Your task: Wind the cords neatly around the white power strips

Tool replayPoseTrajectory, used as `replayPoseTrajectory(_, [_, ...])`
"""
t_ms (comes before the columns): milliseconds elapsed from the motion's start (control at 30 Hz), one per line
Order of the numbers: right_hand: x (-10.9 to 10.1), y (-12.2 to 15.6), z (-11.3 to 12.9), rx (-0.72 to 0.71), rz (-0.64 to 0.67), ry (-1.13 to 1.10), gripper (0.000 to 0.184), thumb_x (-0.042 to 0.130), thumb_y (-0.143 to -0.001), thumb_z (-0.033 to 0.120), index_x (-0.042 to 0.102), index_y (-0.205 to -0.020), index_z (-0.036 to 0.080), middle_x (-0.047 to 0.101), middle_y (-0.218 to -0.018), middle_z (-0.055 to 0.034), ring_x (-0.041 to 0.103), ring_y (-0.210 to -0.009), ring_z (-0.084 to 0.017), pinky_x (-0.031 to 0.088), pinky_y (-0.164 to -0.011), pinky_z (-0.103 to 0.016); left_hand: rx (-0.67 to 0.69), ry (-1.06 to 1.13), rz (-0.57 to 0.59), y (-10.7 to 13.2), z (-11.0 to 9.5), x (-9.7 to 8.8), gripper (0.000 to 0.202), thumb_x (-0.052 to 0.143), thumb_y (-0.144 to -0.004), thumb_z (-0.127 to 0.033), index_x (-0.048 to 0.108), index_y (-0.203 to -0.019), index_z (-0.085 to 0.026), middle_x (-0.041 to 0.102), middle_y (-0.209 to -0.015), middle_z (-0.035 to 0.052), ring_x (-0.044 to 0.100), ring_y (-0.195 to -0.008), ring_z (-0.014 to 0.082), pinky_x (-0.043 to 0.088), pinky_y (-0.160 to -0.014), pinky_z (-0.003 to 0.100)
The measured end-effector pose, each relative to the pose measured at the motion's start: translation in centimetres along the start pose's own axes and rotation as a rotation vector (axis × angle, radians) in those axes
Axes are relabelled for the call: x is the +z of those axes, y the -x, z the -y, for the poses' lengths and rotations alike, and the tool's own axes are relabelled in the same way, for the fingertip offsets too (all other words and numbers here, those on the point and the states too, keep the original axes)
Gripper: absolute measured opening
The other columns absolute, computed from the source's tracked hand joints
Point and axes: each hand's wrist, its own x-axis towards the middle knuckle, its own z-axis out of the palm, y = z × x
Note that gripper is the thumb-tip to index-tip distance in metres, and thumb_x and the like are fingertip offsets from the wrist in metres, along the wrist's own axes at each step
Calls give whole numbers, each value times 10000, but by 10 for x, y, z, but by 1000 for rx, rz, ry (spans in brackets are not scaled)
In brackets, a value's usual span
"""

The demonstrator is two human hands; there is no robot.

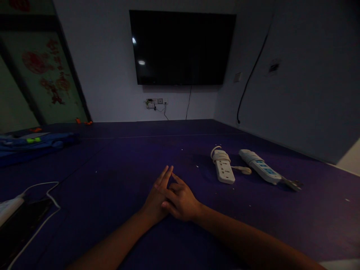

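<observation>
Both of my hands rest together on the purple-blue surface (pixel 126 157), in the lower middle of the head view. My left hand (pixel 155 195) has two fingers stretched forward, while its other fingers are partly covered by the right. Across it lies my right hand (pixel 184 200), with one finger pointing forward and the others bent over the left hand. No object shows in either hand. To the right of them lies a white power strip (pixel 225 171) with its cord wound round it. Beyond that is a second power strip (pixel 263 169) with blue socket panels, also cord-wrapped.
A white cord (pixel 53 200) and a dark flat object (pixel 30 221) lie at the left. Farther back is blue cloth (pixel 50 140), with small orange pieces (pixel 88 122) near the wall. A television (pixel 182 48) hangs above wall sockets (pixel 159 101).
</observation>
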Motion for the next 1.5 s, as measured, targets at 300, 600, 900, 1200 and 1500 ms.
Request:
replayPoseTrajectory(300, [-2,-4,5,28,-76,-6,457,313,-951,361,606,-1207,121,680,-726,-96,613,-632,-192,508,-591,-312,-11,177,39,2,4,4,690,425,-922,-328,60,-1501,-241,158,-1571,100,159,-1437,213,280,-1132,426])
replayPoseTrajectory(600, [0,-4,4,-36,-126,33,401,361,-932,298,597,-1191,103,678,-742,-111,629,-662,-206,537,-604,-335,-29,175,46,1,2,0,616,407,-923,-302,175,-1489,-226,260,-1543,88,262,-1406,195,308,-1121,392])
replayPoseTrajectory(900, [1,-2,5,46,-108,155,354,451,-912,309,601,-1191,152,723,-896,-115,623,-1062,-263,437,-988,-521,-108,-166,-19,-5,2,-5,323,471,-891,-283,632,-1167,-234,318,-1520,75,293,-1390,280,346,-1082,483])
replayPoseTrajectory(1200, [1,-5,10,77,-174,163,326,461,-904,234,589,-1196,168,730,-948,-78,655,-1027,-242,142,-1118,-621,-234,-171,-135,1,1,-2,336,445,-894,-294,633,-1147,-177,318,-1513,129,295,-1381,332,386,-1041,519])
replayPoseTrajectory(1500, [-5,-6,16,-103,-245,159,438,470,-879,160,445,-1314,124,590,-1262,-179,405,-1333,-235,286,-1108,-536,-61,-142,-147,8,15,4,510,404,-926,-323,365,-1417,-193,257,-1536,140,219,-1415,289,347,-1068,505])
